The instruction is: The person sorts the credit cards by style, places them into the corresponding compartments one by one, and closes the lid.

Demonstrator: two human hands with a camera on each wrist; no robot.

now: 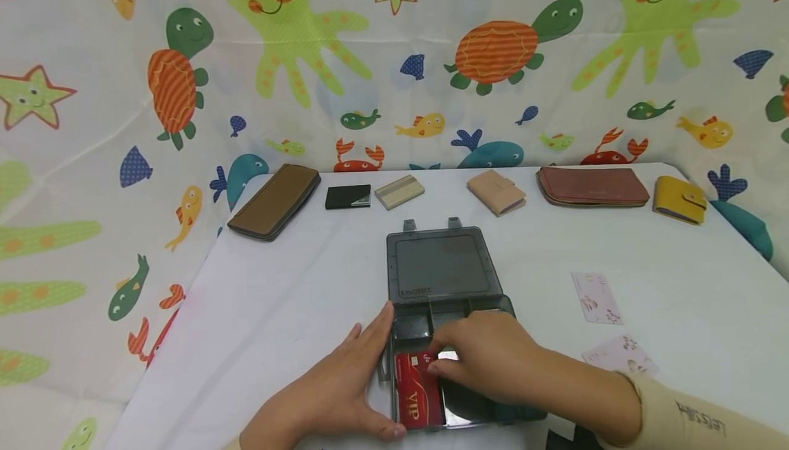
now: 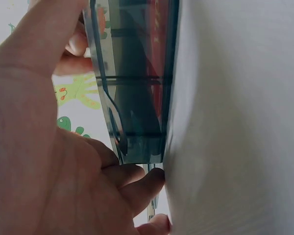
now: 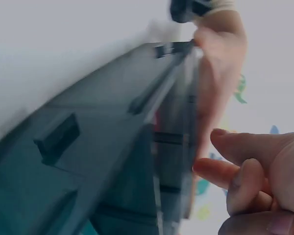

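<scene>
Worn on your head, one camera looks forward and down from above, taking in your left hand (image 1: pixel 335 388), your right hand (image 1: pixel 487 357), the box (image 1: pixel 444 265) by them, the table (image 1: pixel 296 285) around and the patterned backdrop (image 1: pixel 493 114) beyond. Your left wrist's view, low and very close, looks along the palm past the fingers at the box's side wall, the picture turned sideways. Your right wrist's view, also sideways and close, faces across the box toward your left hand, your right fingers at its edge. Head and left wrist share the red card (image 1: pixel 416 395); all three catch the box and backdrop.
</scene>
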